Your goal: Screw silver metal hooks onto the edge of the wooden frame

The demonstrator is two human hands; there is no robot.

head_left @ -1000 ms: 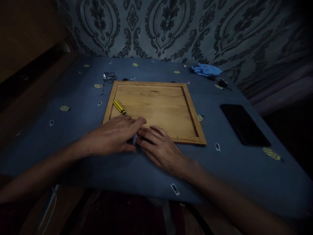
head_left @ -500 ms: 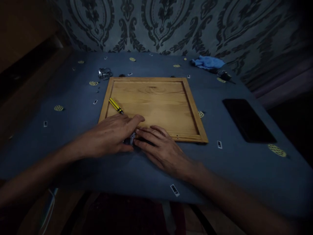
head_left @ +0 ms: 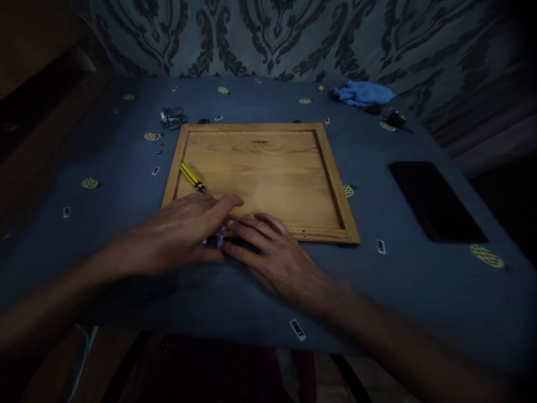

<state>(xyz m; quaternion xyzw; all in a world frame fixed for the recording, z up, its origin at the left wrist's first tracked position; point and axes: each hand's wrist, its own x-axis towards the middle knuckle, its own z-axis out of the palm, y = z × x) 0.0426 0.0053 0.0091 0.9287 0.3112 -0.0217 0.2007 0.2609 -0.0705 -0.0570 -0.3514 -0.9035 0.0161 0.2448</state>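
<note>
A shallow wooden tray-like panel with a raised frame [head_left: 260, 127] lies on the table. At its near edge, between my hands, is a small metal latch [head_left: 221, 237], partly covered by fingers. My left hand [head_left: 180, 229] bends over the frame's near left part, thumb and fingers around the latch. From the other side my right hand [head_left: 272, 252] presses its fingertips against the latch and the frame edge. A screwdriver with a yellow and black handle [head_left: 192, 176] rests on the panel's left side, its tip pointing toward my left hand.
More metal latches [head_left: 173, 117] lie behind the panel's far left corner, with tiny screws [head_left: 159, 151] nearby. A black tablet-like slab [head_left: 436, 201] is on the right. A blue cloth [head_left: 364, 93] and a dark object [head_left: 393, 117] sit at the back right.
The view has shifted slightly, so the panel and table appear a little higher and wider. Both hands keep nearly the same hold at the latch; the screwdriver stays on the panel.
</note>
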